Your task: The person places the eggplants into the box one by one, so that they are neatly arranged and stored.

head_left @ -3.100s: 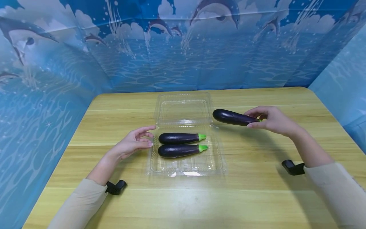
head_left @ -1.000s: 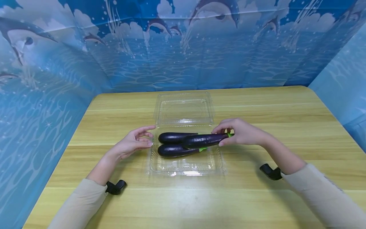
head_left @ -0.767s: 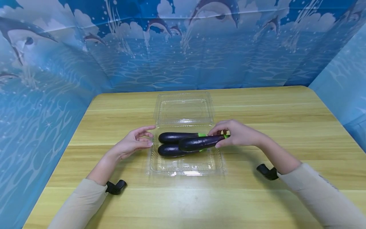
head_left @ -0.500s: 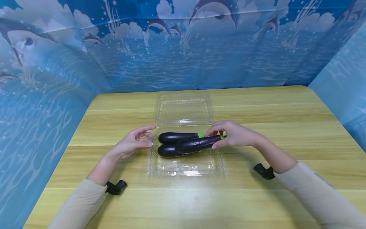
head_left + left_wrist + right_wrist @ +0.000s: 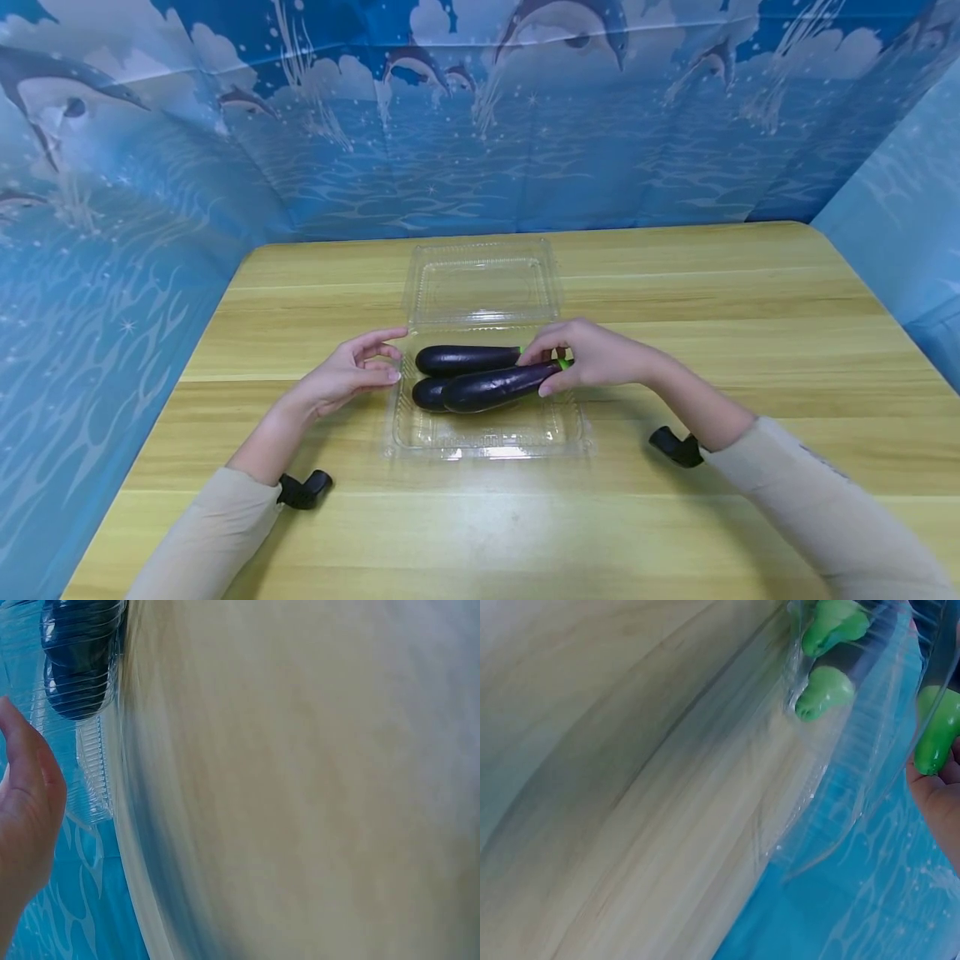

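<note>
My right hand [image 5: 592, 354] pinches a dark purple eggplant [image 5: 491, 387] near its green stem end, over the clear plastic clamshell container [image 5: 487, 450]. In the right wrist view the green cap [image 5: 937, 731] of that eggplant shows at my fingers. Two more eggplants lie side by side inside: the rear eggplant [image 5: 461, 359] shows most of its length, while the front eggplant [image 5: 427, 394] is largely hidden under the held one. At the container's left rim rests my left hand [image 5: 348, 371], its index finger extended and its thumb tip at the edge, holding nothing.
The container's lid [image 5: 483, 283] lies folded back behind it on the wooden table [image 5: 480, 525]. A blue dolphin-print cloth [image 5: 465, 167] hangs behind and at both sides. Black wrist cameras [image 5: 303, 490] sit at both cuffs.
My right hand has carried the eggplant from right of the container leftward and down over the two others, then slightly toward the front. My left hand has stayed at the rim.
</note>
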A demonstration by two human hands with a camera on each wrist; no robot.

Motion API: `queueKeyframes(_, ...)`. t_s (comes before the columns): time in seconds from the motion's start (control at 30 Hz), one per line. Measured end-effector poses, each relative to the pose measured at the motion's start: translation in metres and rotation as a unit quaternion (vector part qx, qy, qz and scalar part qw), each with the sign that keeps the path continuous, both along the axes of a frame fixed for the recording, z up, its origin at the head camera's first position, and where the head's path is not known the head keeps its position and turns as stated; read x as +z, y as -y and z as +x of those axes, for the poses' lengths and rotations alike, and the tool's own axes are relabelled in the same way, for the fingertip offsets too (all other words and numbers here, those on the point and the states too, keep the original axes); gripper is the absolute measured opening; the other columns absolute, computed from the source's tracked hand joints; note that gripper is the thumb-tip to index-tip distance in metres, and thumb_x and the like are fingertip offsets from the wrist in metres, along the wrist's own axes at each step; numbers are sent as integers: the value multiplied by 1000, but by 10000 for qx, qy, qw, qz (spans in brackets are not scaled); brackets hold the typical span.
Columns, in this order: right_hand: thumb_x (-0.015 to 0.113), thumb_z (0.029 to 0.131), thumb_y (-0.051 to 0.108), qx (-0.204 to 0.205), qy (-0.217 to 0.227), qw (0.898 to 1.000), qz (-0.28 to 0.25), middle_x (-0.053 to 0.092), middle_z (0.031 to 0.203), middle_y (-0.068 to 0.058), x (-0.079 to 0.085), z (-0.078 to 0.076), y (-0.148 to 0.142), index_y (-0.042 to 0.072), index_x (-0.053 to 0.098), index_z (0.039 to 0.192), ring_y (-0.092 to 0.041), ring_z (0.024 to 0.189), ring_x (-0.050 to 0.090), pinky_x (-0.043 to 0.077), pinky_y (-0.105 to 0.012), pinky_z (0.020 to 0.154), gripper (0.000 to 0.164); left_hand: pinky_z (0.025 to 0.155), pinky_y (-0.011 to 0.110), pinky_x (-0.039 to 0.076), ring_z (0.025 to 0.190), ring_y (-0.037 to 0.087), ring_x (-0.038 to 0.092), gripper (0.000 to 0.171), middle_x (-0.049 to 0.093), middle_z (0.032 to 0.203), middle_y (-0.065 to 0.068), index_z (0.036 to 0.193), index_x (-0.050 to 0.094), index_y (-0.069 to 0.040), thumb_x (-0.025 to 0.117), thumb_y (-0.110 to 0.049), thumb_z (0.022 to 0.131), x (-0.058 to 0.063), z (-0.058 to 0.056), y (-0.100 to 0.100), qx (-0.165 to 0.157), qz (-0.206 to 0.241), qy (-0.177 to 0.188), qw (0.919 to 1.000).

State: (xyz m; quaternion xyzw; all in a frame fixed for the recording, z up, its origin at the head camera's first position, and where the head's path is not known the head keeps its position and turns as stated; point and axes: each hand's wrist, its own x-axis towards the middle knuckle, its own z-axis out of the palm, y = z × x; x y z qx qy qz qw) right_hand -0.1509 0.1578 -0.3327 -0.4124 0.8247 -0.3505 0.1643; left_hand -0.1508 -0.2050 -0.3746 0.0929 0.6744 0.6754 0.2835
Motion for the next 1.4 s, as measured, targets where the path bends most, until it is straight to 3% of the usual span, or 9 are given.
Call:
queueKeyframes(0.5, 76, 77, 18, 306, -9, 9995, -65, 63, 98, 3, -5, 4, 19, 9, 67, 110, -12, 85, 55, 49, -27, 68, 35, 81, 26, 53, 84, 12, 57, 70, 45, 113, 11, 144, 29, -4, 61, 8, 83, 2, 0, -1, 22, 17, 1, 10000)
queueKeyframes(1.13, 74, 81, 19, 577, -48, 9983, 69, 61, 104, 2, -19, 10, 34, 10, 67, 111, -11, 90, 54, 49, -26, 72, 33, 81, 25, 53, 83, 11, 57, 69, 46, 111, 10, 144, 30, -4, 61, 8, 83, 0, 1, -2, 0, 12, -56, 10000)
queueKeyframes(1.4, 73, 79, 11, 613, -197, 9977, 208, 62, 108, 1, -21, 12, 38, 9, 66, 113, -12, 93, 55, 49, -26, 73, 35, 81, 25, 53, 82, 11, 57, 70, 45, 111, 10, 144, 30, -3, 62, 7, 83, 0, 0, -1, -14, 44, -60, 10000)
